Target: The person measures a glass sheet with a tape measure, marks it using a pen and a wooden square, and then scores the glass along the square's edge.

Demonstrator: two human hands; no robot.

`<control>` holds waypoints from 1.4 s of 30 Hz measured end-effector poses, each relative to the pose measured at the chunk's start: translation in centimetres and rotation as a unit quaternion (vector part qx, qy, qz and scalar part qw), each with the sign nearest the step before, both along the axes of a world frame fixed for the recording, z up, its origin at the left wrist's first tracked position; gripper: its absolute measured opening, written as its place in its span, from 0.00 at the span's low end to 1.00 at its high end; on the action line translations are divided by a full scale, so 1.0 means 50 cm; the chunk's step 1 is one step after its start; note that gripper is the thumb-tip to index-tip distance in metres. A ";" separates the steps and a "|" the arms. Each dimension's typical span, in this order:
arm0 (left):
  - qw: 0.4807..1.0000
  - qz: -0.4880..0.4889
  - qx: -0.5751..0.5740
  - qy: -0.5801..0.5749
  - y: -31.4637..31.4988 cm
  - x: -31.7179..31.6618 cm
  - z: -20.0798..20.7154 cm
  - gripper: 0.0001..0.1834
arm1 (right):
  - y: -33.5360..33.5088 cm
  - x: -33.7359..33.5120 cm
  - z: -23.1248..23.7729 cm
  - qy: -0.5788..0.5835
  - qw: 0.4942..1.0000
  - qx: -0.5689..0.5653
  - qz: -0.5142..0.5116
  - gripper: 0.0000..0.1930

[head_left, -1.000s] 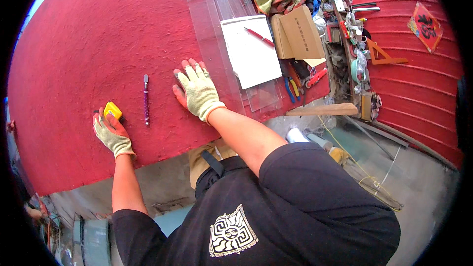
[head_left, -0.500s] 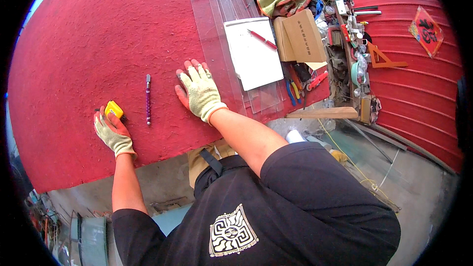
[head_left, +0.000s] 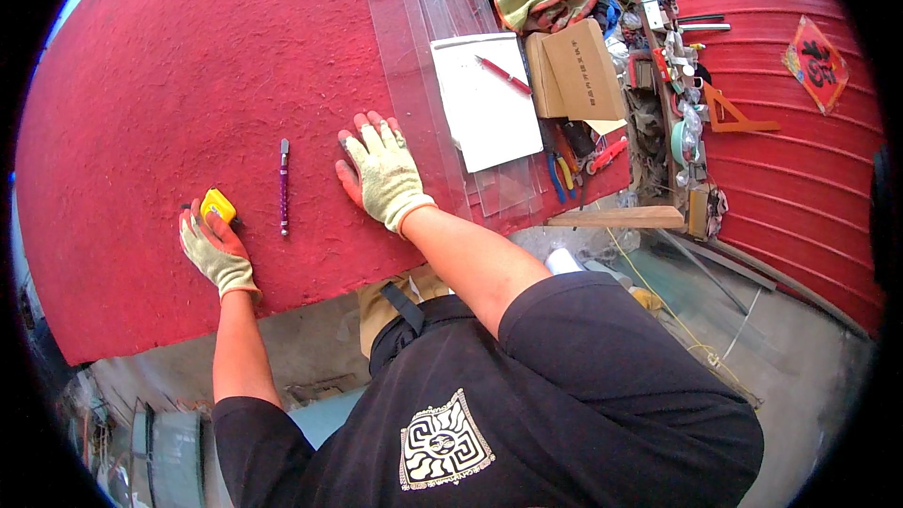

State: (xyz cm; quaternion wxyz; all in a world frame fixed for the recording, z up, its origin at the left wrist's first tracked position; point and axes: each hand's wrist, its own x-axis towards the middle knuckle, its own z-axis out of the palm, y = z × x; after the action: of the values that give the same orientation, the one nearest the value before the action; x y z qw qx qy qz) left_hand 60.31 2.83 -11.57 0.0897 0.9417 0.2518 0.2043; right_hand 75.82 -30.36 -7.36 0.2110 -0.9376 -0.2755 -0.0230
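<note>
My left hand (head_left: pixel 215 252), in a cream glove with a red-coated palm, holds a yellow tape measure (head_left: pixel 219 205) on the red table (head_left: pixel 198 66). The fingers lie along its left side, the thumb on the near side. A slim dark purple pen-shaped tool with a grey tip (head_left: pixel 284 188) lies just to the right of it. Farther right, my right hand (head_left: pixel 383 174), gloved alike, rests palm down with fingers spread, holding nothing. Its fingertips point away from me, a little left of the clear sheet strips (head_left: pixel 423 66).
White paper (head_left: pixel 484 108) with a red pen (head_left: pixel 503 74) lies on the strips. Beyond are an opened cardboard box (head_left: pixel 583 71), blue-and-yellow-handled pliers (head_left: pixel 562 177) and spare gloves (head_left: pixel 550 0). A cluttered shelf and an orange set square (head_left: pixel 729 113) stand by the red corrugated wall (head_left: pixel 790 188).
</note>
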 end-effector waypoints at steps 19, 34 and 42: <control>1.000 -0.001 0.002 0.005 0.002 -0.001 0.000 0.27 | 0.000 -0.001 -0.003 0.007 1.000 0.008 -0.002 0.28; 1.000 0.002 -0.012 0.000 -0.002 0.000 0.001 0.27 | -0.001 -0.001 -0.005 0.005 1.000 0.003 -0.001 0.28; 1.000 -0.003 -0.004 -0.001 0.002 0.000 -0.003 0.28 | -0.001 -0.002 -0.004 0.009 1.000 -0.001 0.000 0.28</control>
State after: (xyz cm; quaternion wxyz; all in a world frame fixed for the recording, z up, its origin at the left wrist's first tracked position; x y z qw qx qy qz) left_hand 60.30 2.93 -11.71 0.0945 0.9418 0.2499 0.2042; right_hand 75.73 -30.40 -7.58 0.2123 -0.9380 -0.2738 -0.0139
